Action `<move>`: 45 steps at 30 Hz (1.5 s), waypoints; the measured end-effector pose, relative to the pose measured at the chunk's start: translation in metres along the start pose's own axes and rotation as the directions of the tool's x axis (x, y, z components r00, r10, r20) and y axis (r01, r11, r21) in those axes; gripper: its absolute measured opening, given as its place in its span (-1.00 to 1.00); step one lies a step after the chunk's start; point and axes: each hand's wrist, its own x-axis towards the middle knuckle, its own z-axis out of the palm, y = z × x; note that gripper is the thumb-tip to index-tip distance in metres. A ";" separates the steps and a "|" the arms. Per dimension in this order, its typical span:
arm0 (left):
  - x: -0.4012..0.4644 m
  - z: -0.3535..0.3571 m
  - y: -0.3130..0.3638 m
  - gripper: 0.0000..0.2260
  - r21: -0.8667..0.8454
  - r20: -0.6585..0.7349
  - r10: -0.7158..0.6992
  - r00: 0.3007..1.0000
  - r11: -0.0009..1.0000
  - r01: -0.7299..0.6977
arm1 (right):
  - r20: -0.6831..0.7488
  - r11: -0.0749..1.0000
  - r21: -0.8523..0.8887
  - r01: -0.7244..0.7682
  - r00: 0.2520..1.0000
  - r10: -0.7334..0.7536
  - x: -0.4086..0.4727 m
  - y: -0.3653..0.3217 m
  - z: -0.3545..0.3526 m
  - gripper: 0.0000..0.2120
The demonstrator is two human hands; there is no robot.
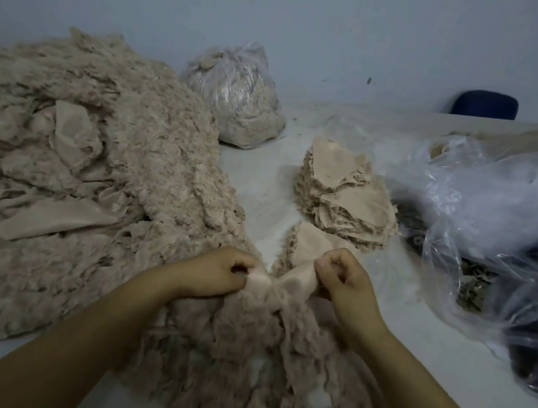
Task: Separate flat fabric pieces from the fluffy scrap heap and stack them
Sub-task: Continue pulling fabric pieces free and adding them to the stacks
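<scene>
A big beige fluffy scrap heap (83, 184) covers the left of the white table and runs down to the front centre. Flat beige pieces (66, 134) lie half buried in it. Both hands hold one flat fabric piece (284, 280) just above the heap's front part: my left hand (216, 272) pinches its left end, my right hand (343, 280) grips its right end. The piece is bunched between them. A stack of flat pieces (345, 193) stands behind my hands at centre right, with another flat piece (307, 243) lying in front of it.
A tied clear plastic bag (238, 95) full of beige scraps sits at the back centre. Crumpled clear plastic bags (488, 207) with dark contents fill the right side. A dark blue chair back (485, 104) shows behind the table (263, 182) against the wall.
</scene>
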 end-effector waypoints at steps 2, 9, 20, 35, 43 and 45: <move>0.004 0.004 0.016 -0.83 -0.222 -0.010 0.010 1.000 0.975 -0.013 | 0.020 0.990 0.139 -0.026 1.000 0.024 -0.001 0.001 0.005 -0.82; 0.010 0.017 0.027 -0.59 0.349 0.428 -0.102 0.898 0.935 -0.060 | -0.343 0.930 0.367 0.017 0.932 0.118 0.012 -0.005 -0.001 -0.80; 0.047 0.028 0.041 -0.68 -0.801 0.051 -0.136 0.989 0.587 0.122 | -0.214 0.967 0.247 0.064 0.977 -0.010 0.016 -0.018 0.022 -0.76; 0.075 0.001 0.039 -0.92 -0.672 -0.556 -0.344 0.757 0.721 -0.166 | 0.447 0.939 -0.132 -0.318 0.826 0.343 -0.028 -0.003 0.008 -0.73; 0.087 0.024 0.054 -0.86 -0.743 -0.521 -0.351 0.778 0.636 -0.210 | 0.018 0.820 0.523 -0.234 0.964 0.264 0.024 -0.013 0.010 -0.89; 0.089 0.017 0.049 -0.78 -0.644 -0.597 -0.320 0.736 0.739 -0.200 | -0.123 0.809 0.571 -0.143 0.959 0.256 0.040 -0.011 -0.006 -0.90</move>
